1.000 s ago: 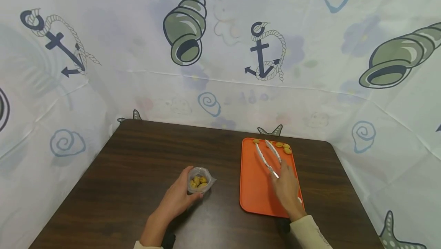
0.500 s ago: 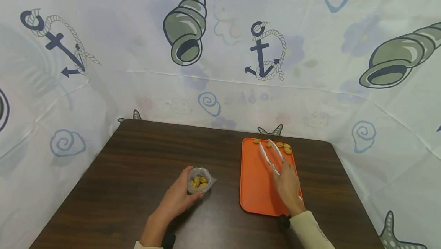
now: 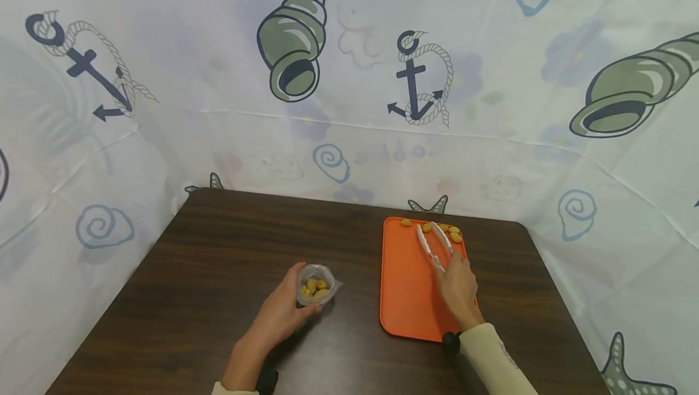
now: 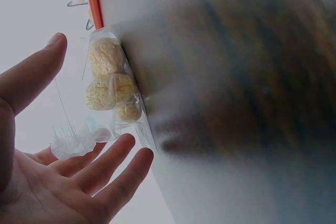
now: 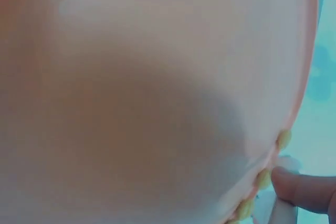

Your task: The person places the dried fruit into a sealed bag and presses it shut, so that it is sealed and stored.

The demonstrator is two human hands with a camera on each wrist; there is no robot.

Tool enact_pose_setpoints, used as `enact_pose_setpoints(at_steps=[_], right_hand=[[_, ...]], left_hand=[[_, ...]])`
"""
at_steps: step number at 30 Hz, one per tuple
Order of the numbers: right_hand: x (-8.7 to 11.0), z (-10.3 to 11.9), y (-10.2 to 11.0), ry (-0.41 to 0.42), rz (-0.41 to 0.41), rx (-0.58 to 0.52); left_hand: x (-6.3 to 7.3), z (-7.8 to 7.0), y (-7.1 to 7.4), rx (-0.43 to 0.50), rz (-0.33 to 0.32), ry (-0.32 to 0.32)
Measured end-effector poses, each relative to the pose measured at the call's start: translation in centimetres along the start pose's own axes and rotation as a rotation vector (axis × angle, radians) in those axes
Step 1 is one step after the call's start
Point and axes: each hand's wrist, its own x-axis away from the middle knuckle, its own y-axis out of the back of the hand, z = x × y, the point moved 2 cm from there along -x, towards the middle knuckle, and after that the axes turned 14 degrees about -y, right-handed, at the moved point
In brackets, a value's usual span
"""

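Observation:
My left hand holds a clear plastic bag by its mouth, thumb and fingers around it. Several walnuts lie inside, tan and wrinkled. My right hand grips a pair of white-tipped tongs over the orange tray. The tong arms are spread, their tips near a walnut at the tray's far edge; whether they touch it I cannot tell. Another walnut sits in the far left corner, and several more, such as one walnut, cluster far right. My right thumb presses the tongs.
The dark wooden table carries the bag on its left half and the tray on its right. Behind it hangs a white sheet printed with shells and anchors, close to the table's far edge.
The tongs have shifted right along the tray's far edge, from the corner walnut to the one beside it. My right hand moved slightly up and right with them. The left hand and bag stayed put.

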Motion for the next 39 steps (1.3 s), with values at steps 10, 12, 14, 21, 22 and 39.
enact_pose_setpoints(at_steps=[10, 12, 14, 21, 22, 39], right_hand=[[-0.6, 0.0, -0.2, -0.035, 0.033, 0.028], [-0.8, 0.0, -0.3, -0.04, 0.044, 0.037], [-0.9, 0.1, -0.3, -0.043, 0.054, 0.046], [-1.4, -0.1, -0.2, -0.02, 0.082, 0.062], [-1.5, -0.3, -0.2, -0.012, 0.085, 0.056], [0.4, -1.7, 1.1, 0.036, 0.122, 0.046]], left_hand=[[0.0, 0.1, 0.0, 0.002, -0.004, 0.001], [0.0, 0.1, 0.0, 0.002, -0.006, -0.002], [0.0, 0.2, 0.0, 0.005, -0.006, 0.004], [0.0, 0.3, -0.1, -0.001, -0.006, 0.003], [0.0, 0.3, -0.1, 0.0, -0.006, 0.004], [0.0, -0.1, 0.1, -0.005, -0.001, 0.012]])
